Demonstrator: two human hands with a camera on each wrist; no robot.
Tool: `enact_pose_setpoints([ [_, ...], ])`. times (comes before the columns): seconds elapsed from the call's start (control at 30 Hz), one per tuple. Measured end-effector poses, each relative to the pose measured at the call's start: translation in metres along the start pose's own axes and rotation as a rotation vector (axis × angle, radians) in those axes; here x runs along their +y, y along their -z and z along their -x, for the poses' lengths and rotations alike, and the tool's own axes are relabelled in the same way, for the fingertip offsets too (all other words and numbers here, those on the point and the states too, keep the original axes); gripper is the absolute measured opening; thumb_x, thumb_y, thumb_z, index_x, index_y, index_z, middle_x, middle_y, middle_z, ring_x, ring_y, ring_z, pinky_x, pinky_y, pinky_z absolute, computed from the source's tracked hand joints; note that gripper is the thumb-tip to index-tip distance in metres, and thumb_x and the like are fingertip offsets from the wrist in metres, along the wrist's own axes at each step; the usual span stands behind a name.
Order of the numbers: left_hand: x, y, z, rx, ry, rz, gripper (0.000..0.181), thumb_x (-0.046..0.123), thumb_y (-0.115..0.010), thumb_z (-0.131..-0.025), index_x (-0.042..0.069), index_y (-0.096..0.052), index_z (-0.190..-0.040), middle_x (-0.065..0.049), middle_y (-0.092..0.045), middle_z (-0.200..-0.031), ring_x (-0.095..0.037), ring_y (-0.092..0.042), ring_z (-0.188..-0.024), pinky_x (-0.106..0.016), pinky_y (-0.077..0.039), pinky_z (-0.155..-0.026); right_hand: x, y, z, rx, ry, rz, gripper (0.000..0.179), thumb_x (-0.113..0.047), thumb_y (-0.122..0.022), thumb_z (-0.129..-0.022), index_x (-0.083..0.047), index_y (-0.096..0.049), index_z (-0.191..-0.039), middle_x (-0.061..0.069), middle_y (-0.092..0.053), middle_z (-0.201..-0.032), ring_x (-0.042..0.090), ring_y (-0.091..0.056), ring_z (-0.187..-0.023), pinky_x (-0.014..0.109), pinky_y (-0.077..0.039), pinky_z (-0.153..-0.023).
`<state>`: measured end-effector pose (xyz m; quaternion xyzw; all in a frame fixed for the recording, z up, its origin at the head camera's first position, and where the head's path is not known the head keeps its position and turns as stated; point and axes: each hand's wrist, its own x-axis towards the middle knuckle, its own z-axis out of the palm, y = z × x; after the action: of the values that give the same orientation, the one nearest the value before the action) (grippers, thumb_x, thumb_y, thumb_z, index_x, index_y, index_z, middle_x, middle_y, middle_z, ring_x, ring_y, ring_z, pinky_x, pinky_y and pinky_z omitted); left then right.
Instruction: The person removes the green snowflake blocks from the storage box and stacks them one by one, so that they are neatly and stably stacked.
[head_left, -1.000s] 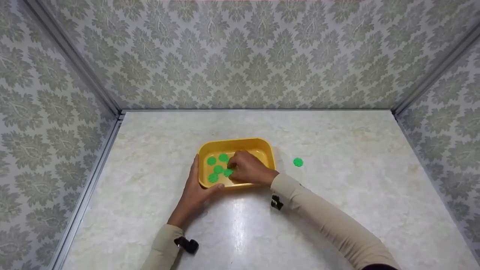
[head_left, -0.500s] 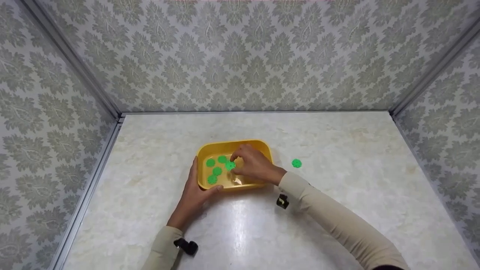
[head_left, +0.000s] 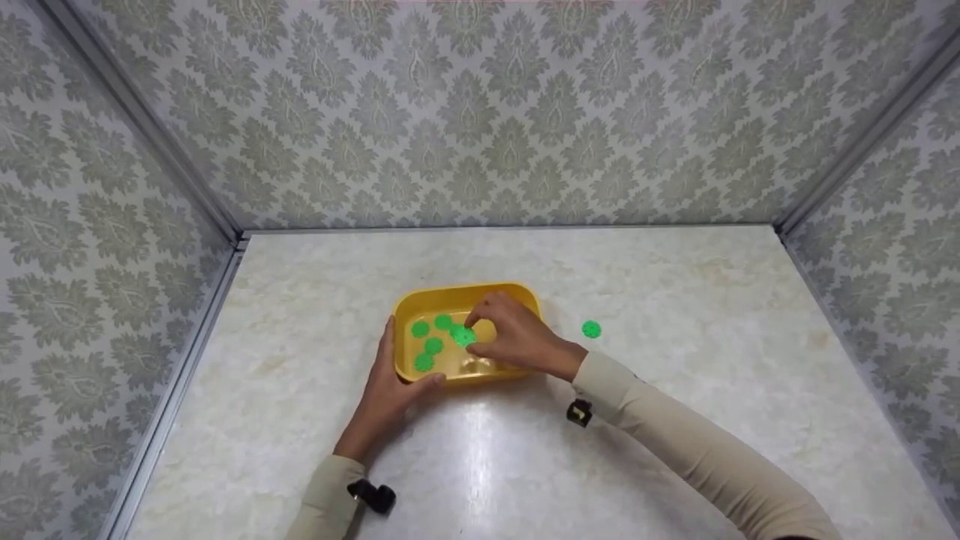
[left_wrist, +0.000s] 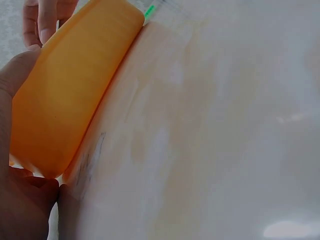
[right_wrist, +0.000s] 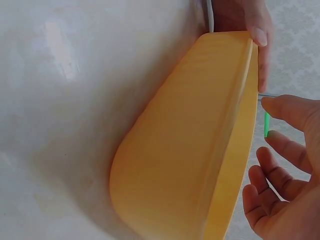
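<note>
A yellow rectangular tub (head_left: 510, 373) stands on the table, its near wall facing both wrist cameras. My left hand (head_left: 390, 386) grips its left end, thumb over the near rim and fingers along the left side. Between thumb and index finger, my right hand (head_left: 517, 337) pinches a flat green notched disc (head_left: 463, 336) by its edges, over the tub. In the right wrist view that disc (right_wrist: 266, 124) shows edge-on above the rim, the other fingers loosely curled. Several similar green discs (head_left: 424, 361) lie on the tub's floor, toward its left side.
One more green disc (head_left: 592, 329) lies on the pale marbled table (head_left: 675, 300), right of the tub. Patterned walls (head_left: 510, 112) enclose the table at the back and both sides. A black wrist mount (head_left: 371, 496) sits on the left sleeve.
My right hand has lifted a green disc from the tub's floor and drawn back slightly to the right. The left hand keeps its grip on the tub.
</note>
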<state>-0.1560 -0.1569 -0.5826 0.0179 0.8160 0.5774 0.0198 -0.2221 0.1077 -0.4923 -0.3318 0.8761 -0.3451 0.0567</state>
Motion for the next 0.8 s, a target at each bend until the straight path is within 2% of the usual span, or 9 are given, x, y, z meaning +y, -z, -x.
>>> enact_pose_setpoints([
  [0.27,-0.003,-0.001,0.0,-0.003,-0.009,0.008,0.13,0.04,-0.093,-0.091,0.023,0.002,-0.179,-0.004,-0.007,-0.185,-0.026,-0.012,-0.169,-0.056,-0.012,-0.135,0.001,0.007,0.015,0.024,0.021,-0.002,0.028,-0.021,-0.088,-0.095,-0.007,-0.079,-0.118,0.011,-0.07,-0.119,0.033,-0.062,-0.118,0.05,-0.054,-0.104],
  [0.47,-0.002,-0.001,-0.001,0.001,-0.033,0.023,0.13,0.036,-0.094,-0.09,0.022,0.0,-0.179,-0.004,-0.009,-0.185,-0.024,-0.015,-0.168,-0.053,-0.014,-0.135,0.006,0.017,0.025,0.056,0.042,-0.019,0.026,-0.02,-0.088,-0.096,-0.008,-0.079,-0.117,0.013,-0.07,-0.12,0.032,-0.062,-0.116,0.051,-0.055,-0.102],
  [0.6,-0.002,0.0,-0.001,0.0,-0.042,0.013,0.131,0.038,-0.094,-0.09,0.022,0.0,-0.179,-0.005,-0.009,-0.185,-0.025,-0.013,-0.169,-0.053,-0.013,-0.136,0.01,0.024,0.03,0.085,0.035,-0.04,0.025,-0.017,-0.089,-0.095,-0.009,-0.079,-0.117,0.012,-0.071,-0.12,0.03,-0.062,-0.116,0.053,-0.054,-0.103],
  [0.8,-0.001,0.001,0.001,0.003,-0.043,0.002,0.132,0.041,-0.095,-0.089,0.022,0.0,-0.179,-0.004,-0.008,-0.185,-0.025,-0.011,-0.169,-0.053,-0.012,-0.136,0.02,0.033,0.036,0.124,0.008,-0.042,0.026,-0.017,-0.091,-0.093,-0.009,-0.08,-0.116,0.008,-0.07,-0.116,0.028,-0.059,-0.109,0.056,-0.055,-0.097],
])
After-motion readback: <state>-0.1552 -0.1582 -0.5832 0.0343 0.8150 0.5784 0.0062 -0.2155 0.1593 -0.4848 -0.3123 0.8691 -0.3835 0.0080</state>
